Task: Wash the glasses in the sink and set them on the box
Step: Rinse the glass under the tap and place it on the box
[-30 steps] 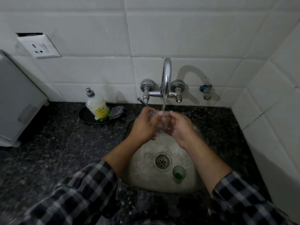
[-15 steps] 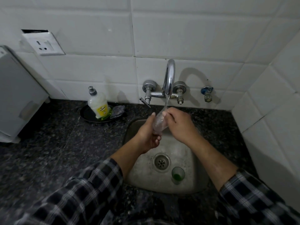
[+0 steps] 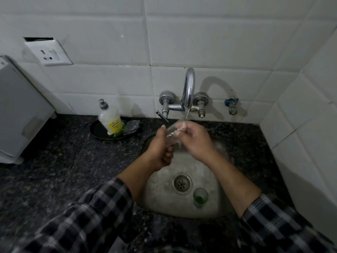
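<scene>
The left hand grips the lower body of a clear glass, fingers curled closed round it. The right hand covers the upper part, fingers bent over the rim. The glass is tilted above the rear of the sink, directly under the tap, with running water striking it.

A second glass with green residue stands upright in the basin, just beside the drain.

The soap bottle carries a yellow label; its writing is illegible. It stands in a black dish on the counter.

A grey-white box bounds the counter's left edge and a tiled wall the right.
</scene>
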